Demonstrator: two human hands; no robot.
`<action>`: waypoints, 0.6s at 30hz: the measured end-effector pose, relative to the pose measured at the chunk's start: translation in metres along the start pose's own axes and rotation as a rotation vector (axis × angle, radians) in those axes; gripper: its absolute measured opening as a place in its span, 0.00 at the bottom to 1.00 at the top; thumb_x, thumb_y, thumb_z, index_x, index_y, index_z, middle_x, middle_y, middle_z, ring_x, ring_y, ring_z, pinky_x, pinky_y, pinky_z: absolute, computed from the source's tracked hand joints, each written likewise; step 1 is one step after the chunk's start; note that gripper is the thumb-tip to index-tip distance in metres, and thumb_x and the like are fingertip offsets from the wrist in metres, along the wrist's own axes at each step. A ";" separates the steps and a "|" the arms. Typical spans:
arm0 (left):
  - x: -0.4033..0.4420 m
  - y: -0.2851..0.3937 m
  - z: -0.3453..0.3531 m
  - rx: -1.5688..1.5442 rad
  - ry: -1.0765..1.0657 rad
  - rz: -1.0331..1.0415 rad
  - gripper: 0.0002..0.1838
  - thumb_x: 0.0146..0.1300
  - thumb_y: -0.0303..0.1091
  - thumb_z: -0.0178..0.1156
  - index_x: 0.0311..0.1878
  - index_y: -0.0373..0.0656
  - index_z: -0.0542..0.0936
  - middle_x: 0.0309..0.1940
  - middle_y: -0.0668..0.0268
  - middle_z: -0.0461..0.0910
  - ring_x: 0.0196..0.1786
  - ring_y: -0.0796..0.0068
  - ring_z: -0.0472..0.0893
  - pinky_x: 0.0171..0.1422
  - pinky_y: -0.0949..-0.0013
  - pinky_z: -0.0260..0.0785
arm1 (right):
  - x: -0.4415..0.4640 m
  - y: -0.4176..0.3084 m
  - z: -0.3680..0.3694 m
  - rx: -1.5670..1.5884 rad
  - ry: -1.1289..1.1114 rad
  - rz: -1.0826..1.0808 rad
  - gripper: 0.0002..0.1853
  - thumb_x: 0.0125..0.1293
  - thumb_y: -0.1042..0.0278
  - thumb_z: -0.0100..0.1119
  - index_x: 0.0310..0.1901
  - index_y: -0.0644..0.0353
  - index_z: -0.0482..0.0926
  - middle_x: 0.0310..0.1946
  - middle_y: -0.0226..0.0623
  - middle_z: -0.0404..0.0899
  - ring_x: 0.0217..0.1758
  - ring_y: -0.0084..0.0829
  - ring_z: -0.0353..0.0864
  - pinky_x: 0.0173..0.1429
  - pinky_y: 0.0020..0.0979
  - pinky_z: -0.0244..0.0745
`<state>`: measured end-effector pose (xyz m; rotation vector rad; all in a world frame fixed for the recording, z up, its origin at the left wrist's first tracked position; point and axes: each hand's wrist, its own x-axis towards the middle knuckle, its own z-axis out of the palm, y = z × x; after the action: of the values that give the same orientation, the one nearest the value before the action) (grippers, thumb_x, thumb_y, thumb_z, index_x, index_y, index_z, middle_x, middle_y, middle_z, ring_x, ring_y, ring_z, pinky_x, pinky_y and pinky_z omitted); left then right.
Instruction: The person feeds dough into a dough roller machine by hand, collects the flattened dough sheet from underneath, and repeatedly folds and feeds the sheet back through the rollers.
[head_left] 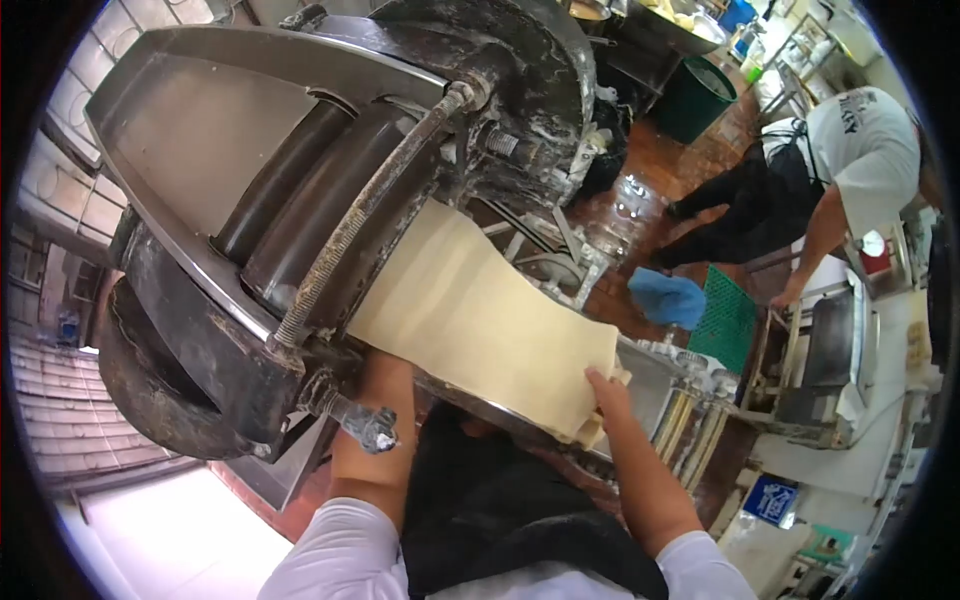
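A wide, pale sheet of dough (490, 320) hangs out of a dough sheeter (330, 190) with dark metal rollers, sloping down to the right. At its far right end the dough is folded over itself in layers. My right hand (607, 393) grips that folded edge, thumb on top and the other fingers out of sight beneath. My left forearm (385, 400) reaches up under the dough beside the rollers; the left hand is hidden behind the sheet and the machine.
A threaded bolt (355, 420) juts from the sheeter near my left forearm. To the right, a co-worker (850, 150) bends over a metal-framed bench (830, 350). A blue cloth (668, 298), a green crate (725, 320) and a green bin (695, 100) are also around.
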<state>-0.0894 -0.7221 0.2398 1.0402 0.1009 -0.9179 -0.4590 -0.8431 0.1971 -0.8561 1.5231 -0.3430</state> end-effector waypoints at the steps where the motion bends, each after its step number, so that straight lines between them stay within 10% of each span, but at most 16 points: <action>1: -0.003 -0.002 0.003 0.000 -0.010 0.000 0.36 0.61 0.50 0.59 0.67 0.39 0.64 0.62 0.49 0.70 0.63 0.53 0.71 0.65 0.49 0.63 | -0.001 -0.006 -0.001 -0.104 -0.048 0.045 0.26 0.58 0.53 0.67 0.53 0.63 0.77 0.43 0.38 0.81 0.44 0.33 0.82 0.46 0.37 0.77; 9: -0.050 0.005 0.068 0.188 -0.238 0.026 0.36 0.61 0.49 0.60 0.67 0.39 0.63 0.63 0.47 0.69 0.64 0.51 0.70 0.67 0.48 0.61 | 0.014 0.000 0.001 0.013 -0.224 0.209 0.22 0.58 0.56 0.65 0.52 0.57 0.78 0.44 0.33 0.82 0.45 0.34 0.82 0.50 0.37 0.75; 14: -0.056 -0.015 0.163 1.694 -0.555 -0.253 0.36 0.60 0.48 0.60 0.67 0.39 0.63 0.63 0.46 0.68 0.65 0.50 0.69 0.68 0.47 0.61 | 0.012 0.009 0.012 0.270 -0.279 0.115 0.25 0.60 0.57 0.61 0.58 0.58 0.73 0.52 0.38 0.79 0.54 0.39 0.79 0.58 0.42 0.73; 16: -0.056 -0.166 0.049 1.936 -0.389 0.839 0.32 0.63 0.44 0.55 0.68 0.41 0.63 0.70 0.50 0.58 0.73 0.50 0.57 0.74 0.43 0.47 | 0.005 0.006 0.011 0.416 -0.319 0.170 0.27 0.62 0.53 0.59 0.59 0.58 0.72 0.54 0.39 0.77 0.56 0.39 0.77 0.60 0.43 0.72; 18: -0.071 -0.171 0.051 1.806 -0.269 0.521 0.34 0.62 0.42 0.57 0.70 0.43 0.60 0.74 0.51 0.49 0.77 0.49 0.45 0.77 0.42 0.32 | 0.004 0.004 0.013 0.561 -0.356 0.220 0.29 0.64 0.49 0.57 0.61 0.58 0.71 0.56 0.41 0.76 0.58 0.40 0.76 0.62 0.43 0.71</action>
<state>-0.2703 -0.7501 0.1817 2.3627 -1.4030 -0.4700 -0.4480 -0.8397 0.1901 -0.2820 1.0923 -0.4047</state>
